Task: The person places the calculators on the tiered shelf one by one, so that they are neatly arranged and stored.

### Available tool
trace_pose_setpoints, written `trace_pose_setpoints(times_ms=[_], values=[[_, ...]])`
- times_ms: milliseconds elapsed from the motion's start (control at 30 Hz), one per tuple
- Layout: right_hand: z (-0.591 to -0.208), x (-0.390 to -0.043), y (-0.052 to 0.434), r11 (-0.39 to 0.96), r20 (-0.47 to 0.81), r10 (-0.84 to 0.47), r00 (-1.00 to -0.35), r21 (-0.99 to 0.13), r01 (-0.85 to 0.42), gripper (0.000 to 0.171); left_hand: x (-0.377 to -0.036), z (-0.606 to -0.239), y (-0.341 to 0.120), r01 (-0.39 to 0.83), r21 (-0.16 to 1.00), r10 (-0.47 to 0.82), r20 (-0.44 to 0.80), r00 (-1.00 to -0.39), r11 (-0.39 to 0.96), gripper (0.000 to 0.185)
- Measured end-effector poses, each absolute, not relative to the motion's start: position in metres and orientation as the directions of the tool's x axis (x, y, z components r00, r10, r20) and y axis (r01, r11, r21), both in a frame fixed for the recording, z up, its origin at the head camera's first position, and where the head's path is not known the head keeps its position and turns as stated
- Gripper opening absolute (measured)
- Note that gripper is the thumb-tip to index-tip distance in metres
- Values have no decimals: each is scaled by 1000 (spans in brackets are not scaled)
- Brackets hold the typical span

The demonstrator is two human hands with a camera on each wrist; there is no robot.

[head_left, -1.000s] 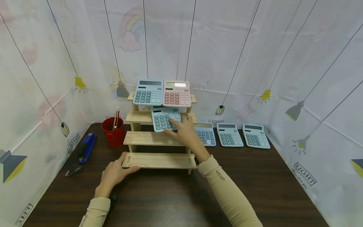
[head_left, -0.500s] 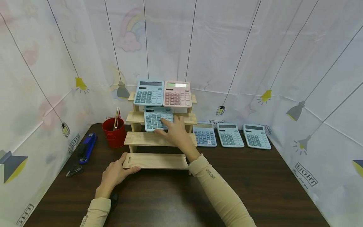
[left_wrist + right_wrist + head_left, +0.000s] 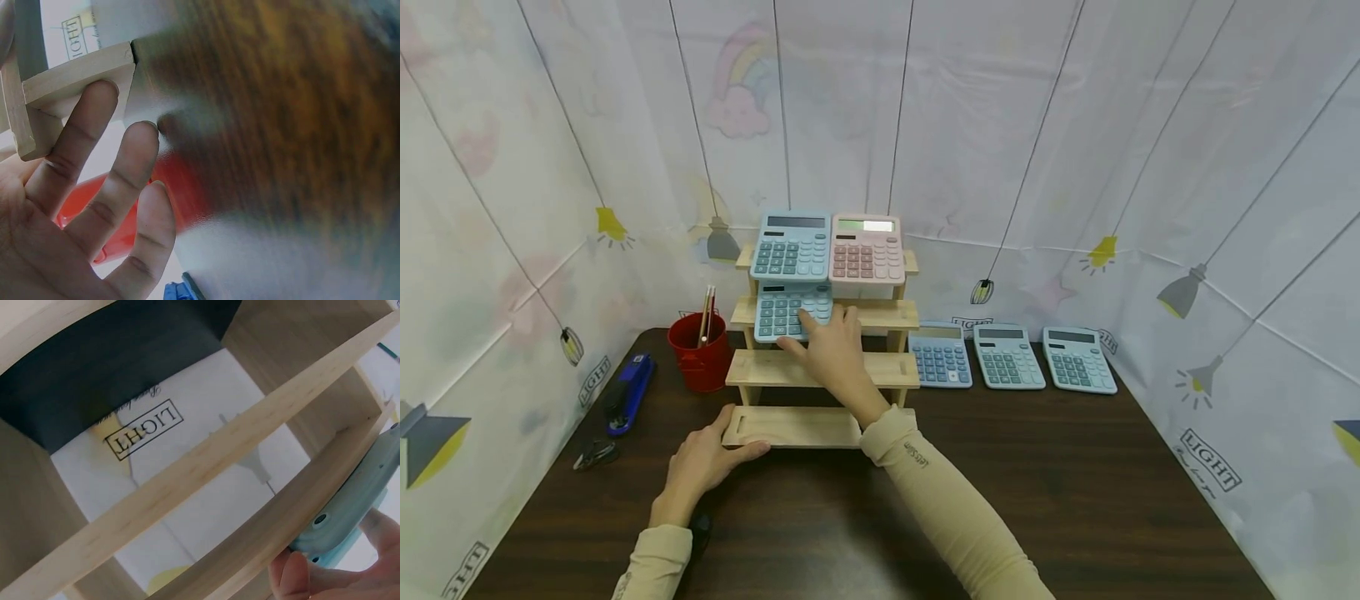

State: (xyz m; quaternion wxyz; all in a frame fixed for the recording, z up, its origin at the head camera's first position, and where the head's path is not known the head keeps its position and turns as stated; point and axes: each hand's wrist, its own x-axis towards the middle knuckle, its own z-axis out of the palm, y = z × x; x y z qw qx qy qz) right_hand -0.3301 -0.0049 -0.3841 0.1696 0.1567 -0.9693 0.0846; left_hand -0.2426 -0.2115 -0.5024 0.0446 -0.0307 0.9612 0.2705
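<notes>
Currently the blue calculator [image 3: 790, 310] sits at frame centre, on the 2nd tier from the top of the wooden step rack [image 3: 820, 367], toward that tier's left end, leaning back, keypad facing the camera. Judged: rigid plastic shell, light, smooth and fairly slippery; display window is the weak spot, so take hold at the lower edge or side edges, thumb underneath, not on the keys. Long axis runs bottom-to-top of frame; display end up, keypad end down toward the person.

Right hand [image 3: 831, 354]: fingers clamped on the calculator's lower right edge; right wrist view shows thumb and a fingertip under the shell [image 3: 350, 506].

Left hand [image 3: 707, 458]: fingers straight, pressing the left end of the rack's lowest tier, lower left of centre.

Top tier: 2nd blue calculator [image 3: 792, 244] and pink calculator [image 3: 867, 248], side by side. Right of rack, on the worktop [image 3: 1075, 483]: 3 blue calcs in a row [image 3: 1006, 356]. Left: red pen cup [image 3: 700, 348], blue stapler [image 3: 628, 390].
</notes>
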Motion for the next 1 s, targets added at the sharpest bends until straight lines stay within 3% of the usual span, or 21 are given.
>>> trace_pose_setpoints(times_ms=[533, 867, 1000], values=[[-389, -340, -25, 966, 397, -234, -887, -12, -260, 68, -242, -502, -211, -76, 516, -33, -92, -995, 853, 115], [-391, -341, -26, 966, 394, -221, -892, -37, -256, 69, -242, -503, -210, -68, 519, -29, -83, -996, 852, 115], [-391, -336, -23, 955, 371, -210, -905, -123, -271, 70, -243, -504, -211, -68, 521, -29, -84, -996, 851, 115]])
